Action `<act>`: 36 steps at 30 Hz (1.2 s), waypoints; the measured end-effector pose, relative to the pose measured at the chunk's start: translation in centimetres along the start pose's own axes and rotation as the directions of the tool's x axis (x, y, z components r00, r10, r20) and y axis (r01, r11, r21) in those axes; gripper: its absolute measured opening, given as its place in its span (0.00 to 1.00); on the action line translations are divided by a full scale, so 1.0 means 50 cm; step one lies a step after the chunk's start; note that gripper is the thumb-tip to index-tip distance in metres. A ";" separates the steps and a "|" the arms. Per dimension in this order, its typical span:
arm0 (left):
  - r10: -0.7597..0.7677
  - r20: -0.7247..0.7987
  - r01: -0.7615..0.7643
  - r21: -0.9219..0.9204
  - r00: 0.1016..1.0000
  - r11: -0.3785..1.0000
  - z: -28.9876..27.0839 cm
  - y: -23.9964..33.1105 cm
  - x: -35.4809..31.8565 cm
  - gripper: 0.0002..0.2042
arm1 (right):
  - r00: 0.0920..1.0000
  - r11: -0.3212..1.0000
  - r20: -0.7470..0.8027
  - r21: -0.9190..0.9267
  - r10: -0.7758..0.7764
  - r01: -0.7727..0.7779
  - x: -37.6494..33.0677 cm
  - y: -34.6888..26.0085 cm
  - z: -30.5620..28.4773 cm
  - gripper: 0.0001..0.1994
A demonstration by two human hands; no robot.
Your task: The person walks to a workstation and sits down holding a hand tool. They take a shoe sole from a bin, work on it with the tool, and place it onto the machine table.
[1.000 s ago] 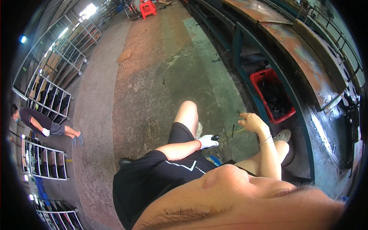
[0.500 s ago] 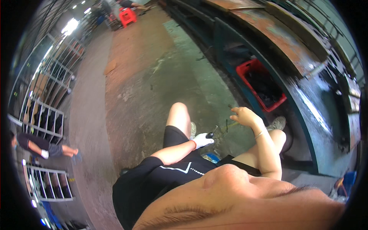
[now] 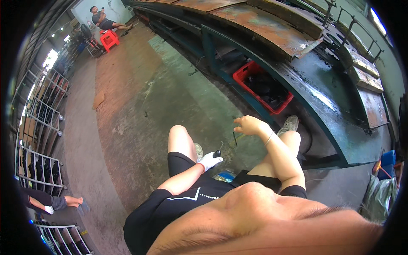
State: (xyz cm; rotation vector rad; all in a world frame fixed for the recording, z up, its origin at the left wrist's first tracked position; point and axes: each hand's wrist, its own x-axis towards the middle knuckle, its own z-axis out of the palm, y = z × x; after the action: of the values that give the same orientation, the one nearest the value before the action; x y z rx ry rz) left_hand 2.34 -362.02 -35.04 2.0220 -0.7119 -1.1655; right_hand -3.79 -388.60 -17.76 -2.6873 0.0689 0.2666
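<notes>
left hand [image 3: 209, 160] in a white glove closing around a small dark-handled tool [image 3: 218, 151] at frame centre, right hand [image 3: 250, 125] bare, loosely curled and holding nothing, hovering up and right of the tool, thin dark rod [image 3: 234, 139] lying between them, red crate [image 3: 264, 87] sitting under the bench at upper right

A workshop: long rusty steel benches [image 3: 272, 29], stained concrete floor [image 3: 140, 106], wheeled metal racks [image 3: 38, 123].

A small dark-handled tool [image 3: 218, 151], its thin metal shaft tilted up and rightward, sits gripped in the white-gloved left hand [image 3: 209, 161] between the knees, above the green floor [image 3: 178, 93].
</notes>
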 end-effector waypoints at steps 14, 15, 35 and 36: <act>-0.038 -0.025 0.037 -0.035 0.999 0.999 -0.021 0.012 -0.057 0.17 | 0.710 0.877 -0.685 0.228 -0.165 0.424 -0.061 -0.205 -0.186 0.12; -0.012 -0.055 0.012 -0.002 0.998 1.000 -0.021 0.020 -0.065 0.17 | 0.651 0.853 -0.725 0.175 -0.226 0.491 -0.075 -0.233 -0.211 0.11; -0.180 -0.071 0.186 0.087 0.981 0.979 -0.016 0.024 0.008 0.23 | 0.118 0.583 -0.921 -0.133 -0.372 0.802 -0.227 -0.351 -0.315 0.11; -0.179 -0.059 0.184 0.094 0.982 0.978 -0.015 0.027 0.009 0.23 | -0.058 0.538 -0.914 -0.287 -0.401 0.792 -0.219 -0.344 -0.309 0.12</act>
State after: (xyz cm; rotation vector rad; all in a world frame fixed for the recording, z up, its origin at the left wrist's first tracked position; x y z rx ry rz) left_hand 3.05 -362.96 -33.98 2.2300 -0.5800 -1.1971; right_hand -10.24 -379.60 5.32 -1.7543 -0.7232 -1.5460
